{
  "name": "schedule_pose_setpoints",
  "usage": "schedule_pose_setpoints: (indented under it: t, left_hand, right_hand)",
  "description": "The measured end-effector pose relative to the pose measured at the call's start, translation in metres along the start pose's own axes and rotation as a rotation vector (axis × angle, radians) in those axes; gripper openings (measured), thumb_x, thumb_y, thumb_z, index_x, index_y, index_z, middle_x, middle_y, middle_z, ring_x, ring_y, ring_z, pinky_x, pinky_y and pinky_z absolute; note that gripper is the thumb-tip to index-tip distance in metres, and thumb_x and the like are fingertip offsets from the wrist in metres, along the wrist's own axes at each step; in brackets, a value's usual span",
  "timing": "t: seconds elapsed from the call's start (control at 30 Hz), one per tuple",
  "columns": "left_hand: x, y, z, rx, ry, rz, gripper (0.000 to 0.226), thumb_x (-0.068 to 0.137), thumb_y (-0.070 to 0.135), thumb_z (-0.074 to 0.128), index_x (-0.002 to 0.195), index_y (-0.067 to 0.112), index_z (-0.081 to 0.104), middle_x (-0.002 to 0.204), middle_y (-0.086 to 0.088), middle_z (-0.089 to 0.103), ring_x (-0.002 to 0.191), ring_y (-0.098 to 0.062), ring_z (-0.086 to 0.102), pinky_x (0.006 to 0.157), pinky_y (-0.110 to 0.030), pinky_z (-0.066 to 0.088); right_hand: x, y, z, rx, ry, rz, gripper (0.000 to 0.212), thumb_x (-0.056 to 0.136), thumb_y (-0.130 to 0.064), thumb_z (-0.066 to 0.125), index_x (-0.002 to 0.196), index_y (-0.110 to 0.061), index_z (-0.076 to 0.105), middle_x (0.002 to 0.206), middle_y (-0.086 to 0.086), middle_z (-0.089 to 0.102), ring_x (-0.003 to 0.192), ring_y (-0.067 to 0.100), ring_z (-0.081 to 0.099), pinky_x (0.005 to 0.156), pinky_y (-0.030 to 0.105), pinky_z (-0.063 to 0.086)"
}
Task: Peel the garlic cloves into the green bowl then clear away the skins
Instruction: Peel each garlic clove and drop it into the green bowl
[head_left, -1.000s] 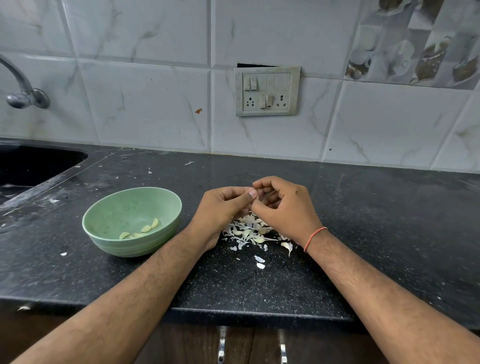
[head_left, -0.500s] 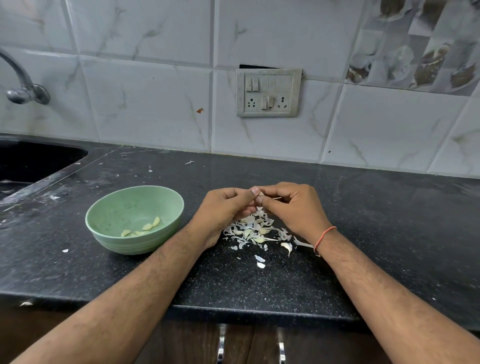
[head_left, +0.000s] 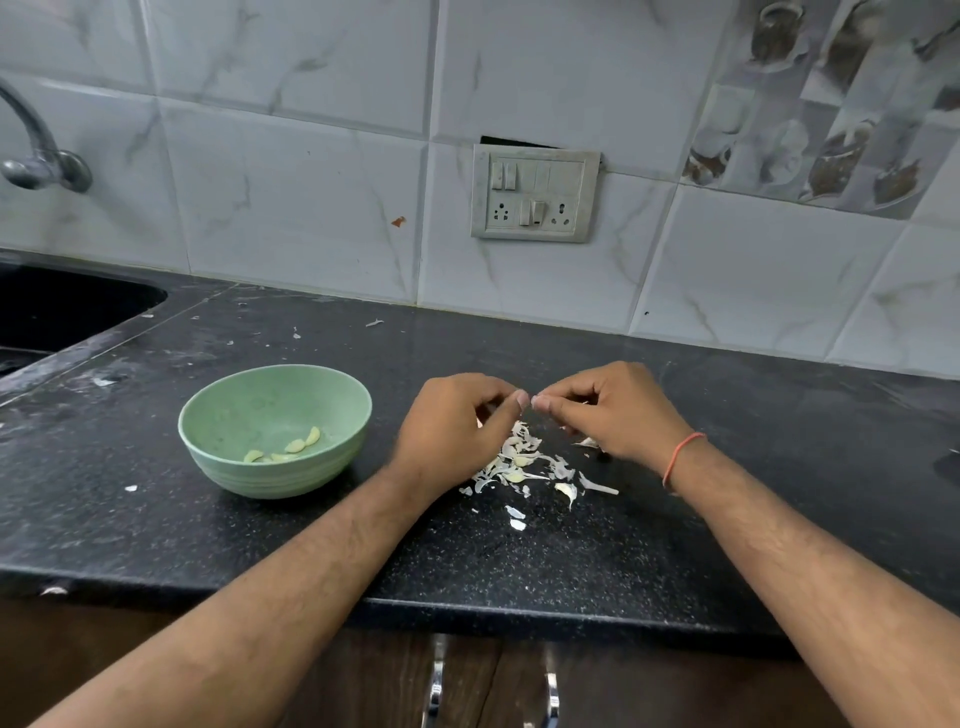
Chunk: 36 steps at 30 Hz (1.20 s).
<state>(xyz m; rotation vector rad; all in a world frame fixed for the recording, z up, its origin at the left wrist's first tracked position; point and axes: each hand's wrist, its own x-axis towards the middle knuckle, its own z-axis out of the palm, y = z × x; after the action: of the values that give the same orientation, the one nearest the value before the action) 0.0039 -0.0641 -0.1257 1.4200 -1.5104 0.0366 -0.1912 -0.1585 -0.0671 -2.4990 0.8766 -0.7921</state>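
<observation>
A green bowl (head_left: 228, 415) stands on the black counter left of my hands, with several peeled garlic cloves (head_left: 297, 445) lying in it. My left hand (head_left: 452, 421) and my right hand (head_left: 618, 410) hover just above the counter, fingers curled and thumb tips almost touching. Both pinch at a small garlic clove between them; it is mostly hidden by the fingers. Below and between my hands lies a pile of white garlic skins (head_left: 524, 465), mixed with a few unpeeled pieces.
A dark sink (head_left: 57, 312) with a metal tap (head_left: 36, 161) is at the far left. A switch and socket plate (head_left: 535, 192) sits on the tiled wall behind. Loose skin flecks (head_left: 517, 518) dot the counter; its front edge (head_left: 467, 613) runs below my forearms.
My hands have drifted slightly apart and my right hand has shifted a little to the right, uncovering more of the skin pile. The bowl has not moved.
</observation>
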Motion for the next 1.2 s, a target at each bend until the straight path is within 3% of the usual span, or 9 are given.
schedule_pose_setpoints:
  t: [0.1, 0.23, 0.33, 0.4, 0.53, 0.63, 0.77, 0.87, 1.2]
  left_hand:
    - [0.003, -0.001, -0.005, -0.003, 0.084, 0.033, 0.02, 0.101, 0.037, 0.062, 0.106, 0.028, 0.079, 0.091, 0.014, 0.072, 0.081, -0.006, 0.065, 0.076, -0.033, 0.056]
    - [0.003, -0.004, -0.003, 0.072, 0.057, 0.042, 0.015, 0.101, 0.03, 0.063, 0.11, 0.032, 0.075, 0.096, 0.018, 0.067, 0.089, -0.006, 0.06, 0.083, -0.035, 0.054]
    - [0.005, -0.007, -0.001, 0.093, 0.093, 0.036, 0.018, 0.099, 0.033, 0.059, 0.112, 0.034, 0.073, 0.099, 0.021, 0.065, 0.095, -0.007, 0.059, 0.085, -0.035, 0.053]
    - [0.007, -0.008, 0.0, 0.091, 0.105, 0.041, 0.019, 0.1, 0.032, 0.06, 0.114, 0.033, 0.073, 0.101, 0.022, 0.065, 0.097, -0.007, 0.059, 0.086, -0.033, 0.052]
    - [0.006, -0.006, -0.001, 0.103, 0.068, 0.059, 0.016, 0.1, 0.032, 0.066, 0.112, 0.034, 0.076, 0.099, 0.024, 0.066, 0.099, -0.005, 0.059, 0.086, -0.03, 0.051]
    - [0.006, -0.007, -0.002, 0.096, 0.045, 0.057, 0.014, 0.095, 0.041, 0.074, 0.107, 0.035, 0.079, 0.091, 0.023, 0.07, 0.089, -0.002, 0.064, 0.08, -0.027, 0.053]
    - [0.007, -0.006, -0.001, -0.065, 0.058, -0.012, 0.023, 0.087, 0.032, 0.087, 0.109, 0.029, 0.08, 0.094, 0.019, 0.075, 0.085, -0.003, 0.069, 0.073, -0.014, 0.051]
    - [0.009, -0.003, -0.001, -0.243, 0.102, -0.108, 0.023, 0.087, 0.018, 0.088, 0.108, 0.022, 0.08, 0.092, 0.013, 0.077, 0.084, -0.006, 0.072, 0.073, -0.014, 0.054]
    - [0.009, 0.003, -0.004, -0.335, 0.148, -0.09, 0.023, 0.086, 0.015, 0.089, 0.107, 0.019, 0.081, 0.091, 0.01, 0.079, 0.086, -0.005, 0.074, 0.076, -0.013, 0.055]
  right_hand:
    - [0.014, 0.002, -0.021, -0.211, -0.025, 0.014, 0.006, 0.093, -0.038, 0.08, 0.092, -0.037, 0.086, 0.072, -0.029, 0.074, 0.065, 0.003, 0.071, 0.065, 0.021, 0.055]
    - [0.012, 0.01, -0.002, -0.538, -0.269, -0.026, 0.014, 0.098, -0.039, 0.072, 0.101, -0.036, 0.086, 0.084, -0.018, 0.078, 0.064, 0.0, 0.066, 0.062, 0.017, 0.045]
    - [0.02, 0.01, -0.019, -0.447, -0.156, 0.036, 0.014, 0.097, -0.037, 0.074, 0.095, -0.032, 0.087, 0.087, -0.019, 0.08, 0.07, 0.002, 0.072, 0.071, 0.024, 0.056]
    - [0.022, 0.01, -0.027, -0.321, -0.036, 0.061, 0.01, 0.095, -0.036, 0.077, 0.094, -0.034, 0.086, 0.077, -0.024, 0.077, 0.067, -0.004, 0.07, 0.068, 0.017, 0.053]
    - [0.015, 0.015, 0.0, -0.626, -0.269, -0.033, 0.017, 0.1, -0.041, 0.07, 0.102, -0.035, 0.086, 0.081, -0.013, 0.079, 0.067, 0.003, 0.068, 0.067, 0.022, 0.049]
    - [0.022, 0.008, -0.01, -0.303, -0.084, 0.03, 0.01, 0.096, -0.038, 0.076, 0.095, -0.036, 0.086, 0.076, -0.022, 0.076, 0.063, -0.003, 0.069, 0.065, 0.015, 0.052]
    - [0.013, -0.004, 0.009, 0.494, 0.048, 0.168, 0.011, 0.096, -0.019, 0.079, 0.104, -0.014, 0.085, 0.083, 0.01, 0.08, 0.067, 0.016, 0.07, 0.064, 0.025, 0.06]
    - [0.003, 0.0, 0.029, 0.839, 0.018, 0.229, 0.017, 0.096, -0.014, 0.075, 0.109, -0.006, 0.082, 0.101, 0.023, 0.078, 0.075, 0.022, 0.069, 0.064, 0.025, 0.06]
    - [-0.001, 0.003, 0.04, 1.109, -0.071, 0.246, 0.031, 0.092, -0.017, 0.075, 0.121, -0.008, 0.078, 0.117, 0.015, 0.078, 0.092, 0.024, 0.076, 0.065, 0.024, 0.063]
